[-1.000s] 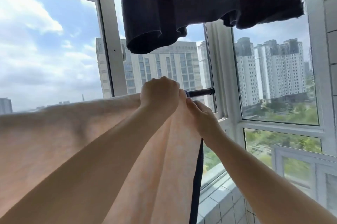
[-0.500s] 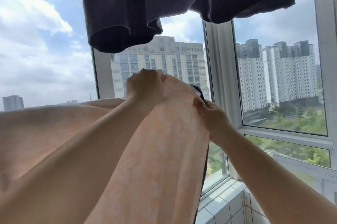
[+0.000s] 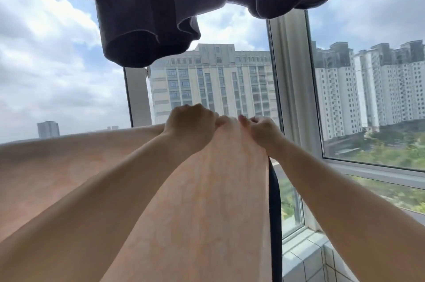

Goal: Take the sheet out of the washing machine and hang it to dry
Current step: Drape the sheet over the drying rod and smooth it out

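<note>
A pale peach sheet (image 3: pixel 207 201) hangs draped over a horizontal drying rod, spreading left across the view and falling down toward me. The rod itself is hidden under the fabric. My left hand (image 3: pixel 190 125) grips the sheet's top fold from above. My right hand (image 3: pixel 262 130) pinches the fabric just to its right, at the sheet's right edge. The two hands almost touch.
A dark grey garment (image 3: pixel 161 10) hangs overhead, close above the hands. A dark strip of cloth (image 3: pixel 274 212) hangs behind the sheet's right edge. Window frames (image 3: pixel 294 88) and glass stand right behind. A white tiled sill (image 3: pixel 305 256) runs at the lower right.
The sheet's right edge has been pulled along the rod to the right, covering the black rod end seen before. Both hands moved right with it and came closer together.
</note>
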